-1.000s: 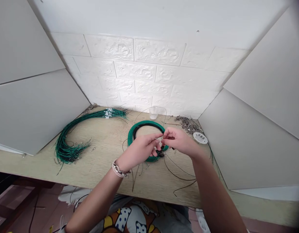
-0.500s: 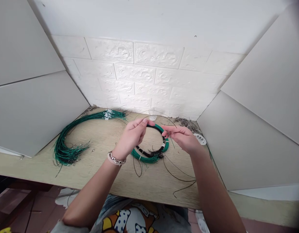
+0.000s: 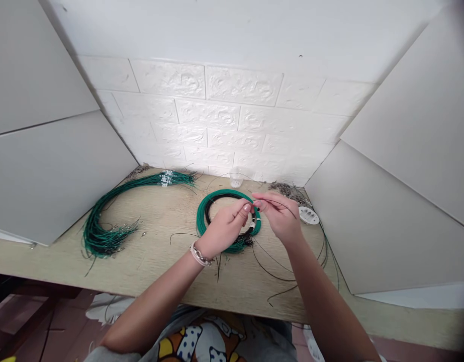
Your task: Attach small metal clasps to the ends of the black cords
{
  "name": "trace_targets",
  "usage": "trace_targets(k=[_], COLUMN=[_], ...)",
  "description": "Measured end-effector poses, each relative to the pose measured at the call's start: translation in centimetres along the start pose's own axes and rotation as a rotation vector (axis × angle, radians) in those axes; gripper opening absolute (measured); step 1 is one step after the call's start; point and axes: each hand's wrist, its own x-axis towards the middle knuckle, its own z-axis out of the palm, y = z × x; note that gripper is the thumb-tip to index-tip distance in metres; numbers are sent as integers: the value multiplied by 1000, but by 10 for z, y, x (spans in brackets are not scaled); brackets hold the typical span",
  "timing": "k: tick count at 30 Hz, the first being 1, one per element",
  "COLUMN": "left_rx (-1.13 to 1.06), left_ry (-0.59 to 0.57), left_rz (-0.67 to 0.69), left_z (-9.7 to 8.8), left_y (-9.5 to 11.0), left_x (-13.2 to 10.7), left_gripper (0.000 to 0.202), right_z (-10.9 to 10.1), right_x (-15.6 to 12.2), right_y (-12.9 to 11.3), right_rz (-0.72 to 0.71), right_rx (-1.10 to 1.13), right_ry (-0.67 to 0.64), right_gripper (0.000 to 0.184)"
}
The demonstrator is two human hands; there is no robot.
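l hand & r hand both have fingertips pinched tog on thin dk wire betw them, green coil below fingers; wire's prob v light, springy, bit slippery, best held nr its tip.

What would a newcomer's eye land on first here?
Probably the vivid green coil with a black coil inside it, mid-table, beneath the left hand and right hand, which pinch a thin dark strand. Next, likely the long green bundle curving over the table on the left, with white pieces near its far end.
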Motion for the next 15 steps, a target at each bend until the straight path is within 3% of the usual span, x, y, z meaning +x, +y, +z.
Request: trace_targets(k=[4, 7, 10, 12, 15], left_rx=[318, 289, 181, 190, 305], left_ry=[79, 186, 302, 278, 193], left_rz=[91, 86, 62, 102, 203], left_z=[3, 3, -3, -8, -15], left_y=[2, 3, 9, 15, 26], left_x=[-4, -6, -8, -9, -12], left_gripper=[30, 20, 40, 39, 23], right_z=[0, 4, 6, 5, 0], right_x=[-1, -2, -4, -7, -12], right_y=[-9, -21, -37, -47, -60], right_rz=[-164, -247, -287, -279, -228], right_rx=[20, 36, 96, 175, 355], right_ry=[-75, -136, -174, -210, -282], right_gripper=[15, 16, 16, 12, 9])
